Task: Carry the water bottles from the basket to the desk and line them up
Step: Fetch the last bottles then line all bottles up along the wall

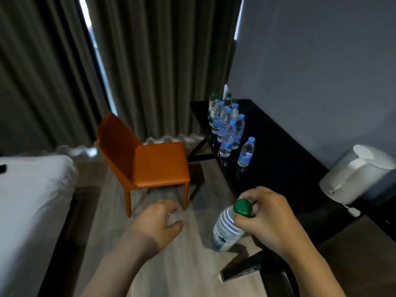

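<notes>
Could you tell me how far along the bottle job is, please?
Done: several bottles stand grouped on the desk. In hand: the right hand grips a green-capped bottle by its neck, not yet set down; the left hand is empty. Left: setting it in line; the basket is out of view, so more may remain.

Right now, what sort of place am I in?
Probably a hotel room: a bed with white sheets, a dark desk holding a kettle and water bottles, and long curtains.
</notes>
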`<state>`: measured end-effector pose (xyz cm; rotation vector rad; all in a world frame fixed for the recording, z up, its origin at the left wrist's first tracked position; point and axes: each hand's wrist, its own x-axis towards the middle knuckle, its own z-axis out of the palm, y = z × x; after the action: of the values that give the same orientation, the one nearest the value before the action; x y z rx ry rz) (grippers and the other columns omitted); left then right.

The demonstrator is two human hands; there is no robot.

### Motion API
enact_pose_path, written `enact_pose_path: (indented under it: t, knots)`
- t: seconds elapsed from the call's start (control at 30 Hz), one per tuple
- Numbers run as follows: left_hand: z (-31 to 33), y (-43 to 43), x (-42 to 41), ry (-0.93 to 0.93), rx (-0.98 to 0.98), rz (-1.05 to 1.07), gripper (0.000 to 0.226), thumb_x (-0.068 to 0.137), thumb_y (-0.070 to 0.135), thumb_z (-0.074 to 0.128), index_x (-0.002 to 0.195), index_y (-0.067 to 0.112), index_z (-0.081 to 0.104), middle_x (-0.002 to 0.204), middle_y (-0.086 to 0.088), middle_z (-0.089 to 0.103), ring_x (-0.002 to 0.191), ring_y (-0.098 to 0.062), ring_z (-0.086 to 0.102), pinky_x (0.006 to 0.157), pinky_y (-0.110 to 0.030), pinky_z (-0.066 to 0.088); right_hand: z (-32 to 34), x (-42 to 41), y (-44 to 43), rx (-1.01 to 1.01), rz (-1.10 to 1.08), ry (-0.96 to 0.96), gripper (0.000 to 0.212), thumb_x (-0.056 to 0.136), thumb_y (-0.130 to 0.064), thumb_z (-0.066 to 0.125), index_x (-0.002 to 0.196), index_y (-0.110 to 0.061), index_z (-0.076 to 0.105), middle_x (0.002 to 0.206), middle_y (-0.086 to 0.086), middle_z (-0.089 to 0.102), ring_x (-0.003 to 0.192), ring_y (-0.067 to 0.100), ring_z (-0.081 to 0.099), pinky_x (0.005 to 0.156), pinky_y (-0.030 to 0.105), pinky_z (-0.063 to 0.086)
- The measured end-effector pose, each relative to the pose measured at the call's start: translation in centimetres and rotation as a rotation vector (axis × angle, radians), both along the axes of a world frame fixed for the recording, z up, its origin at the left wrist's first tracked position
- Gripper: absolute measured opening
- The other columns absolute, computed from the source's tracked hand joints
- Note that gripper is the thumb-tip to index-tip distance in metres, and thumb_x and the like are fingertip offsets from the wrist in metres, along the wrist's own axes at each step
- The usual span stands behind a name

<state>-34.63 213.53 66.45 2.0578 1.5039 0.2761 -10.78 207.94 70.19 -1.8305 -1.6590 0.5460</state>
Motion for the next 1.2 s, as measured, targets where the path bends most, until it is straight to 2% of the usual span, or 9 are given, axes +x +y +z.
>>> enact_pose_path:
  t: [0.1, 0.3, 0.4, 0.57, 0.7, 0.87, 1.0, 1.13, 1.2]
  knots:
    - [-0.3, 4.9, 0.2, 0.003, -0.005, -0.09, 0.039, 0.088, 0.038, 0.059, 0.126, 0.029, 0.052, 0.124, 0.01, 0.055, 0.111, -0.005, 0.054, 0.089, -0.015, 0.041, -0.3, -0.3, 3.3, 0.007, -0.073, 0.008, 0.02, 0.062, -0.021, 0.076, 0.076, -0.03, 0.064, 0.078, -0.009, 0.057, 0.068, 0.0, 0.056, 0.056, 0.016, 0.046]
    - [-1.4, 12.3, 2.0, 0.005, -0.065, -0.188, 0.041, 0.089, 0.036, 0.059, 0.128, 0.025, 0.051, 0.127, 0.006, 0.055, 0.115, -0.007, 0.053, 0.094, -0.016, 0.04, -1.0, 0.8, 9.0, -0.057, -0.145, -0.011, 0.022, 0.065, -0.024, 0.076, 0.082, -0.032, 0.064, 0.085, -0.011, 0.058, 0.073, 0.006, 0.06, 0.063, 0.023, 0.054]
    - [-1.7, 16.0, 3.5, 0.012, -0.107, -0.214, 0.041, 0.091, 0.032, 0.058, 0.13, 0.022, 0.049, 0.124, 0.002, 0.056, 0.115, -0.009, 0.054, 0.096, -0.018, 0.041, -2.2, 2.4, 12.0, -0.094, -0.182, -0.017, 0.023, 0.065, -0.027, 0.076, 0.081, -0.037, 0.062, 0.086, -0.014, 0.057, 0.072, 0.004, 0.06, 0.057, 0.016, 0.05]
    - [-1.9, 22.6, 7.4, 0.006, -0.102, -0.221, 0.037, 0.091, 0.026, 0.059, 0.127, 0.023, 0.052, 0.119, 0.004, 0.06, 0.109, -0.009, 0.056, 0.082, -0.013, 0.039, -4.0, 6.3, 17.7, -0.107, -0.207, 0.014, 0.019, 0.064, -0.027, 0.073, 0.077, -0.034, 0.063, 0.086, -0.013, 0.058, 0.076, -0.004, 0.058, 0.057, 0.013, 0.05]
    - [-1.5, 28.2, 11.0, 0.045, -0.044, -0.26, 0.037, 0.09, 0.032, 0.06, 0.125, 0.024, 0.054, 0.119, 0.003, 0.062, 0.107, -0.01, 0.058, 0.088, -0.022, 0.047, -4.8, 10.1, 22.4, -0.091, -0.254, 0.016, 0.016, 0.06, -0.028, 0.072, 0.074, -0.028, 0.065, 0.082, -0.01, 0.057, 0.071, -0.001, 0.058, 0.055, 0.015, 0.048]
    - [-3.1, 33.4, 14.8, -0.08, -0.06, -0.221, 0.038, 0.085, 0.021, 0.067, 0.122, 0.015, 0.059, 0.117, -0.004, 0.062, 0.105, -0.016, 0.06, 0.092, -0.032, 0.049, -5.8, 13.8, 27.3, -0.109, -0.309, 0.002, 0.022, 0.061, -0.023, 0.076, 0.075, -0.031, 0.062, 0.081, -0.011, 0.055, 0.064, 0.003, 0.057, 0.051, 0.014, 0.042]
    - [-5.0, 36.5, 16.1, -0.067, -0.06, -0.281, 0.036, 0.082, 0.027, 0.07, 0.116, 0.02, 0.063, 0.112, 0.005, 0.063, 0.094, -0.006, 0.059, 0.075, -0.012, 0.045, -6.7, 15.6, 29.6, -0.136, -0.333, 0.003, 0.026, 0.061, -0.024, 0.077, 0.077, -0.036, 0.06, 0.083, -0.012, 0.054, 0.071, -0.002, 0.057, 0.052, 0.012, 0.043]
    - [-6.3, 39.9, 17.6, -0.033, -0.073, -0.343, 0.033, 0.082, 0.026, 0.07, 0.113, 0.02, 0.063, 0.11, 0.002, 0.064, 0.095, -0.011, 0.061, 0.083, -0.03, 0.053, -8.0, 16.8, 31.3, -0.179, -0.38, -0.007, 0.022, 0.061, -0.024, 0.077, 0.077, -0.031, 0.063, 0.083, -0.013, 0.055, 0.068, -0.001, 0.057, 0.053, 0.011, 0.043]
    - [-7.0, 41.7, 18.4, -0.025, -0.097, -0.386, 0.032, 0.082, 0.024, 0.07, 0.113, 0.018, 0.063, 0.111, 0.001, 0.063, 0.097, -0.012, 0.06, 0.087, -0.03, 0.052, -8.6, 17.2, 32.1, -0.198, -0.413, -0.02, 0.021, 0.061, -0.023, 0.077, 0.077, -0.029, 0.063, 0.082, -0.013, 0.055, 0.067, 0.001, 0.057, 0.054, 0.013, 0.045]
